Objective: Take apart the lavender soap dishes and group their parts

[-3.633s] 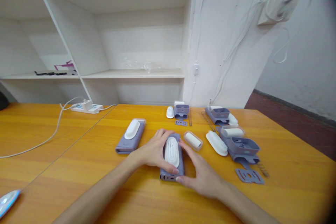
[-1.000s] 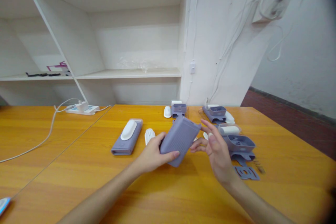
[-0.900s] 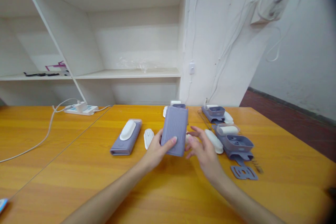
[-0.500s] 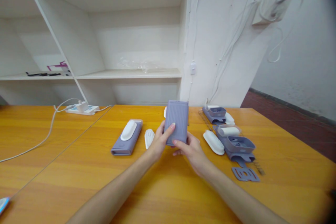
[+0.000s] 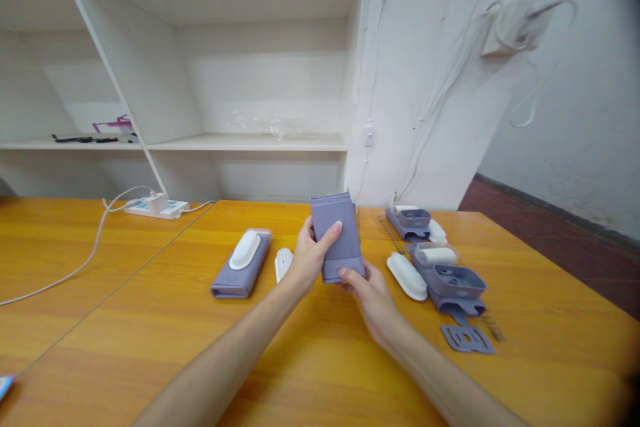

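A purple-grey case (image 5: 337, 233) is held above the table between both hands. My left hand (image 5: 314, 250) grips its left side, thumb across the front face. My right hand (image 5: 367, 287) holds the lower right corner, thumb on the bottom edge. Left of my hands a similar case (image 5: 243, 267) lies on the table with a white oval piece (image 5: 245, 250) on top. Beside it is a white ribbed piece (image 5: 283, 263), partly behind my left forearm. A white oval shell (image 5: 407, 275) lies right of my right hand.
Purple-grey trays (image 5: 457, 280) with white rolls, a flat slotted plate (image 5: 467, 339) and coiled chains are at the right of the wooden table (image 5: 300, 373). A white power strip (image 5: 157, 205) with a cable sits at the back left, before white shelves (image 5: 250, 141).
The held case has turned: its ribbed face has given way to a smoother one with a band near the bottom. My left thumb has moved slightly right.
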`<state>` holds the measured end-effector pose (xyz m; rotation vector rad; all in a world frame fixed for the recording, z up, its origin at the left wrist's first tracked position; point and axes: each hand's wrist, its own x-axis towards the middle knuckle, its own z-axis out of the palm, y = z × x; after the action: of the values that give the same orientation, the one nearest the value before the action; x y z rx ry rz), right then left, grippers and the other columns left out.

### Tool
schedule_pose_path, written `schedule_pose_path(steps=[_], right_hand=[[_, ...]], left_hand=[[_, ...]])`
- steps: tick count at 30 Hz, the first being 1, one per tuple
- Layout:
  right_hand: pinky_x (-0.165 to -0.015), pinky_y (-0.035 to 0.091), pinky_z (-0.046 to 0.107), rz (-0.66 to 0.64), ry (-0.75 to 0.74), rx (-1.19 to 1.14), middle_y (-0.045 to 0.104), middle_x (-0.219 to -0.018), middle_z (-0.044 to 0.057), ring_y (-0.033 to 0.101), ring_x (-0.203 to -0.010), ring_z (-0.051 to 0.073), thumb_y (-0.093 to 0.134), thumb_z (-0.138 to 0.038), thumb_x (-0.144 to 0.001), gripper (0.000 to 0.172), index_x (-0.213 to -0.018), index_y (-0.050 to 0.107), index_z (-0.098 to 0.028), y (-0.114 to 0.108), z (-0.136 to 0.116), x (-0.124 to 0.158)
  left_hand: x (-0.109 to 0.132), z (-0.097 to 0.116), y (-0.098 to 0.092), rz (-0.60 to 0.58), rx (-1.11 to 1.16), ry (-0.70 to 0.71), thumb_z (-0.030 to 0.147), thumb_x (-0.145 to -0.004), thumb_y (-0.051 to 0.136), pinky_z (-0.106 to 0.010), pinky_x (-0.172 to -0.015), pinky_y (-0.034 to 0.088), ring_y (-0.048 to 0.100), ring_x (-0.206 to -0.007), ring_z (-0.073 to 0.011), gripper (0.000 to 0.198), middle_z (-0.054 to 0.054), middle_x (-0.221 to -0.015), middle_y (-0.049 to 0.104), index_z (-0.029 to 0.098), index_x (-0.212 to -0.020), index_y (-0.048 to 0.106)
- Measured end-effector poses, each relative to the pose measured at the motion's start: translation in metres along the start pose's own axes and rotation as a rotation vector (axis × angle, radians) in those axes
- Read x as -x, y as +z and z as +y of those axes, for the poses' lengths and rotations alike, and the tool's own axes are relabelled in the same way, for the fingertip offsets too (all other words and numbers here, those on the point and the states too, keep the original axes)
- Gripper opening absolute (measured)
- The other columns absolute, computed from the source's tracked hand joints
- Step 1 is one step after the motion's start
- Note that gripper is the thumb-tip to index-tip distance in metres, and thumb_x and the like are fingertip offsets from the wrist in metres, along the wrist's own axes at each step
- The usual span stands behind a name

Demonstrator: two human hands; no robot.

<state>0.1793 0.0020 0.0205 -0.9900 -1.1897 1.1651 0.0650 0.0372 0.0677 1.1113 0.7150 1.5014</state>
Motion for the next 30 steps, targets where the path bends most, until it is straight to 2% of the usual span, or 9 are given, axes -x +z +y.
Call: schedule_pose_path(steps=[4,7,11,14,19,21,25,28,30], right_hand=[[-0.067,0.047,0.027,-0.124,-0.038,0.07,0.063,-0.09,0.005,0.057,-0.079,0.018,0.066,-0.036,-0.075,0.029,-0.095,0.062,-0.015,-0.002,-0.002,0.001],[-0.063,0.046,0.025,-0.26,-0.026,0.161,0.062,-0.078,0.001,0.056,-0.071,0.017,0.07,-0.032,-0.071,0.023,-0.086,0.061,-0.016,-0.002,-0.007,0.011],[-0.068,0.048,0.027,-0.367,-0.004,0.273,0.065,-0.083,0.002,0.059,-0.075,0.018,0.068,-0.028,-0.074,0.021,-0.091,0.062,-0.017,-0.006,-0.008,0.035],[-0.076,0.049,0.029,-0.286,-0.03,0.273,0.067,-0.093,0.005,0.062,-0.085,0.02,0.065,-0.031,-0.078,0.027,-0.101,0.061,-0.017,-0.02,-0.004,0.048],[-0.076,0.05,0.026,-0.052,-0.155,0.329,0.067,-0.093,0.006,0.062,-0.086,0.02,0.064,-0.036,-0.08,0.029,-0.101,0.06,-0.017,-0.05,0.001,0.054],[-0.075,0.051,0.024,0.051,-0.222,0.329,0.067,-0.092,0.005,0.062,-0.085,0.02,0.064,-0.037,-0.08,0.027,-0.099,0.06,-0.018,-0.056,0.001,0.054],[-0.078,0.051,0.023,0.183,-0.293,0.306,0.066,-0.102,0.006,0.062,-0.091,0.019,0.064,-0.036,-0.081,0.03,-0.104,0.058,-0.019,-0.056,0.001,0.052],[-0.08,0.05,0.023,0.202,-0.296,0.289,0.065,-0.104,0.006,0.061,-0.096,0.02,0.063,-0.036,-0.081,0.032,-0.107,0.056,-0.019,-0.055,0.002,0.05],[-0.081,0.051,0.024,0.192,-0.287,0.279,0.065,-0.102,0.006,0.06,-0.097,0.02,0.063,-0.036,-0.081,0.032,-0.106,0.055,-0.019,-0.055,0.002,0.049]], left_hand=[[-0.008,0.005,-0.005,0.065,0.019,-0.113,0.045,-0.073,0.071,-0.027,-0.073,0.052,0.064,-0.085,-0.0185,0.046,-0.009,-0.1,0.068,0.014,-0.106,0.06],[-0.022,0.008,-0.014,0.162,0.094,-0.099,0.044,-0.076,0.069,-0.023,-0.07,0.052,0.065,-0.082,-0.016,0.045,-0.009,-0.101,0.068,0.014,-0.108,0.059],[-0.037,0.017,-0.033,0.205,0.087,-0.114,0.042,-0.072,0.072,-0.018,-0.05,0.048,0.063,-0.064,-0.0125,0.044,-0.007,-0.088,0.069,0.012,-0.104,0.06],[-0.04,0.023,-0.047,0.224,0.011,-0.206,0.043,-0.068,0.075,-0.018,-0.042,0.042,0.06,-0.054,-0.0116,0.048,-0.006,-0.079,0.068,0.012,-0.101,0.06],[-0.048,0.023,-0.067,0.408,-0.025,-0.186,0.046,-0.066,0.074,-0.022,-0.048,0.046,0.062,-0.059,-0.0142,0.052,-0.008,-0.082,0.068,0.012,-0.103,0.057],[-0.05,0.021,-0.07,0.426,-0.081,-0.224,0.048,-0.067,0.073,-0.024,-0.048,0.046,0.062,-0.059,-0.0157,0.053,-0.01,-0.084,0.068,0.012,-0.103,0.057],[-0.039,0.012,-0.069,0.317,-0.369,-0.327,0.046,-0.064,0.076,-0.027,-0.055,0.048,0.065,-0.069,-0.0204,0.062,-0.014,-0.093,0.068,0.013,-0.111,0.053],[-0.026,-0.003,-0.064,0.102,-0.7,-0.312,0.042,-0.064,0.076,-0.028,-0.066,0.049,0.065,-0.082,-0.0233,0.067,-0.012,-0.102,0.067,0.018,-0.12,0.047],[-0.02,-0.014,-0.061,-0.047,-0.919,-0.282,0.044,-0.068,0.072,-0.03,-0.073,0.047,0.064,-0.09,-0.0254,0.061,-0.012,-0.107,0.066,0.02,-0.119,0.049]])
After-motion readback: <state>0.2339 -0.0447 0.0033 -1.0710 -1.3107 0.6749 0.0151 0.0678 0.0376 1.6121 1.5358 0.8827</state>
